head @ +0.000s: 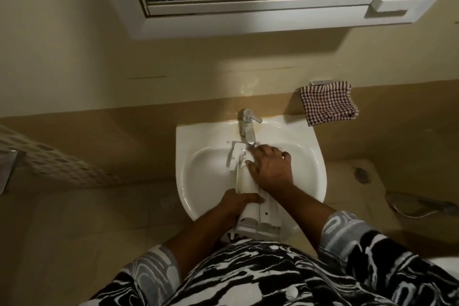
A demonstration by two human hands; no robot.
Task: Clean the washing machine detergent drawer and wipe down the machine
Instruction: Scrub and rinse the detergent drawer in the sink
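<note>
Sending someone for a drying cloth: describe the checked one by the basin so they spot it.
Find the white ceramic washbasin against the beige wall. Up and right of its chrome tap, a folded red-and-white checked cloth hangs from a metal holder. Everything near it is plain white, beige or chrome; it alone is patterned.

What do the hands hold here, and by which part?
The white detergent drawer, over the sink. The left hand grips its near left edge; the right hand covers its far end, grip unclear.
</note>
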